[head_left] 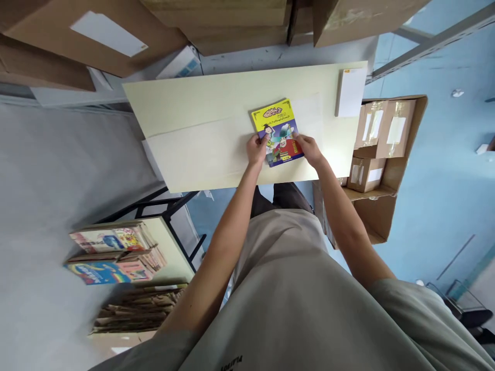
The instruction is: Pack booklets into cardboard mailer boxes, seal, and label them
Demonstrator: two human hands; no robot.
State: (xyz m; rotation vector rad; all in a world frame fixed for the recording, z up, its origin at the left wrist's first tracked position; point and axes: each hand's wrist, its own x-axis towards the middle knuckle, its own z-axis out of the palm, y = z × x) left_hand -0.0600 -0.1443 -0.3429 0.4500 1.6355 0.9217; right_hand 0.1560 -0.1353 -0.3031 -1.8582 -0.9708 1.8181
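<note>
A small book with a yellow top, a purple lower part and cartoon figures on its cover is over the middle of a pale tabletop. My left hand grips its left edge, thumb on the cover. On the opposite edge my right hand holds it the same way. The fingers beneath the book are hidden. The book is slightly turned, its cover facing up; whether it touches the table I cannot tell. Under it lies a large whitish sheet.
A white pad or box lies at the table's right end. Cardboard boxes line the back. To the right, an open carton holds smaller boxes. At lower left are stacked colourful books and folded cardboard.
</note>
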